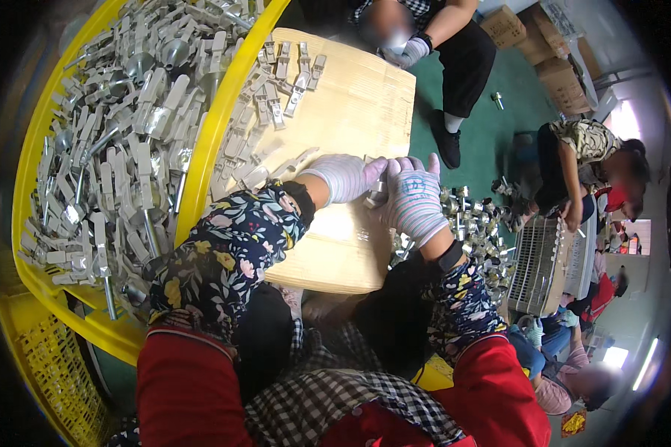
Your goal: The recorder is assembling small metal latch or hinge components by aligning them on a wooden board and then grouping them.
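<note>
Over the cardboard-covered work surface (343, 97), my two hands in striped knit gloves meet at a small shiny metal cylindrical part (378, 195). My left hand (348, 177) pinches it from the left, its fingertips mostly hidden behind the part. From the right, my right hand (416, 195) grips the same part, with the thumb raised. Grey metal clip-like pieces (277, 112) lie loose on the board's left side. Close by my right hand, a heap of metal fittings (473, 231) spreads on the right.
A yellow crate (220, 112) full of grey levers and metal rods stands at the left. Below it is another yellow basket (52, 365). Across the board sits a person with a gloved hand (408, 52). More people work at the right around a grey crate (537, 264). Cardboard boxes (563, 86) are stacked far right.
</note>
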Tool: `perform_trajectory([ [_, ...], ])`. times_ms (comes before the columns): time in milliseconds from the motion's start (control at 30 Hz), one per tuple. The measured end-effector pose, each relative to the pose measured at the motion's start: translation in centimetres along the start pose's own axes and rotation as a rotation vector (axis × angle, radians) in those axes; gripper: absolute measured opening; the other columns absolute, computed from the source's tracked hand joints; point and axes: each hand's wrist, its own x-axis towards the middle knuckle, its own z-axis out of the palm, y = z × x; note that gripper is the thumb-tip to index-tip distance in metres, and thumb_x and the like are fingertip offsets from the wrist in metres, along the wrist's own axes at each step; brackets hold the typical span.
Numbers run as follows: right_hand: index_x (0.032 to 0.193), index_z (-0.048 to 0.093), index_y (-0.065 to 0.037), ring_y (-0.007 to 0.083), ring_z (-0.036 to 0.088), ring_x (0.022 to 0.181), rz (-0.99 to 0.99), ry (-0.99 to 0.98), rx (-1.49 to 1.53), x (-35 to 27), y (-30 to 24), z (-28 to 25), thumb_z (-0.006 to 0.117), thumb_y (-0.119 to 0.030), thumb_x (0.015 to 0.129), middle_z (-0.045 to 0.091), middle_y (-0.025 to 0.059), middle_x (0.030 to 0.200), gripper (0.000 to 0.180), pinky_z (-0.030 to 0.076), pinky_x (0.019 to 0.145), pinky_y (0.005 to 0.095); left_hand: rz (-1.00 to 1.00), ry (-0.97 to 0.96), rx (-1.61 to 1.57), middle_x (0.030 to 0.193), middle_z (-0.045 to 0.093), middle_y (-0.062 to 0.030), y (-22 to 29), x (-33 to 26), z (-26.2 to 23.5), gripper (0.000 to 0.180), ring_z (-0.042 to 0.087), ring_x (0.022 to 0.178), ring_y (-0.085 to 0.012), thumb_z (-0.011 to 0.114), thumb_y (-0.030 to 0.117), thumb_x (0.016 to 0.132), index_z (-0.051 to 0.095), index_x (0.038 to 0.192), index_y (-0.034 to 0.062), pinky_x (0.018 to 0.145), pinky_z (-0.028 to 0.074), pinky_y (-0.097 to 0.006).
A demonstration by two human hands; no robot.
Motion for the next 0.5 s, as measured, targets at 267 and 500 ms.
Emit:
perform_trajectory([
  [267,0.101,0.058,-0.008,0.0285,0.053,0.103,0.002,-0.182,0.046,1.5,0.8,-0.7,0.082,-0.039,0.045,0.061,0.0096,0.095,0.068,0.026,0.098,0.0546,-0.266,0.097,-0.258,0.094,0.062,-0.0222,-2.0,-0.8,-4.2,0.089,0.058,0.091,-0.0331,0.009,0.067,0.085,0.065,0.089,-0.0021,0.091,0.038,-0.039],
  [500,0.116,0.056,-0.009,0.028,0.042,0.122,0.025,-0.406,0.158,3.2,2.1,-1.6,0.076,-0.048,0.053,0.055,0.0111,0.118,0.077,0.021,0.103,0.0577,-0.159,0.237,-0.241,0.1,0.06,-0.0263,-1.2,-1.3,-4.5,0.086,0.055,0.101,-0.037,0.009,0.062,0.088,0.062,0.097,-0.0044,0.093,0.037,-0.042],
])
